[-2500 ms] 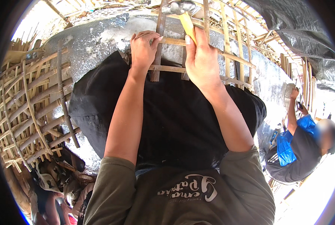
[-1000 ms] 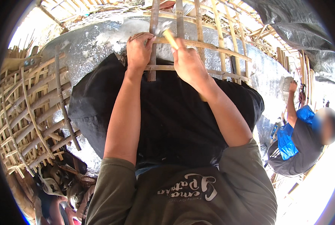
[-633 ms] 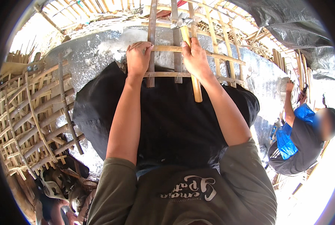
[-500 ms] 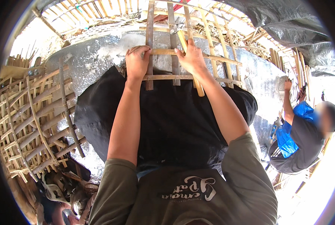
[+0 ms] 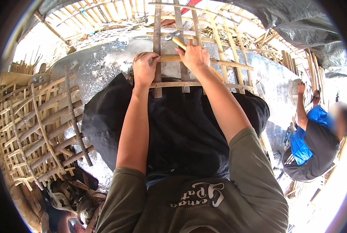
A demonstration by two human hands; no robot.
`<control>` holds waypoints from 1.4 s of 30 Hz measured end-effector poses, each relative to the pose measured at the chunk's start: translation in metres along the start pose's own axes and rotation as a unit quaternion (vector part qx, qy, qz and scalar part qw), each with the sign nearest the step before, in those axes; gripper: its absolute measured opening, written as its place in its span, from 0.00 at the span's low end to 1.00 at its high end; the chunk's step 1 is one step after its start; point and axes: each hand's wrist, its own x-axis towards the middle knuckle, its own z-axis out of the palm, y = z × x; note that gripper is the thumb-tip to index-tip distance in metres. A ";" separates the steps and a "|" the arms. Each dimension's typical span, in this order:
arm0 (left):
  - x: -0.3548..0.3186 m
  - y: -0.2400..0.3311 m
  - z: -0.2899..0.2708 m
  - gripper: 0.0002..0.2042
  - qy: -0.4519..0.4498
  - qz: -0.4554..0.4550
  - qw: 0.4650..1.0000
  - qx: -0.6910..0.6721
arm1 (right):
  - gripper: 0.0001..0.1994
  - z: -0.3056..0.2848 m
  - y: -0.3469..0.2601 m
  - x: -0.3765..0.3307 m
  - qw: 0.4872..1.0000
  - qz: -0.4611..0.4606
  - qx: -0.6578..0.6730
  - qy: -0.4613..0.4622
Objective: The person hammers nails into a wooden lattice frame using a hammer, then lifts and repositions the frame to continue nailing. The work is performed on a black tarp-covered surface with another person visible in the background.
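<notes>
A bamboo lattice (image 5: pixel 185 84) lies in front of me, its near end over the black cloth on my lap. My left hand (image 5: pixel 144 69) is closed at the left end of a bamboo slat (image 5: pixel 169 58), where it crosses a dark upright strip. Whether a small nail sits between thumb and forefinger is too small to tell. In my right hand (image 5: pixel 196 59) is a hammer (image 5: pixel 178 42) with a yellowish wooden handle. Its metal head points up and left, above the slat. The handle's lower part passes beneath my wrist and is partly hidden.
Finished-looking bamboo lattices (image 5: pixel 45 128) are stacked at the left. A grey, worn sheet (image 5: pixel 103 54) covers the ground ahead. At the right sits another person (image 5: pixel 313 143) in dark clothes, beside upright bamboo strips. Dark plastic sheeting (image 5: pixel 298 27) hangs at the upper right.
The hammer has tilted, its head swinging left toward my left hand and its handle end to the right. My left hand stays at the slat's end. The view has shifted slightly.
</notes>
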 end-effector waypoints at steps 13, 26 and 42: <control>0.001 0.022 -0.002 0.15 -0.007 0.016 0.990 0.138 | 0.19 0.026 -0.004 -0.001 0.994 -0.071 -0.064 0.056; -0.006 0.023 -0.004 0.17 0.018 -0.002 0.986 0.165 | 0.12 0.038 -0.006 -0.020 0.987 -0.030 -0.032 0.152; -0.007 0.061 0.005 0.18 -0.109 -0.288 0.894 0.325 | 0.13 0.048 -0.004 -0.017 0.973 -0.018 -0.018 0.231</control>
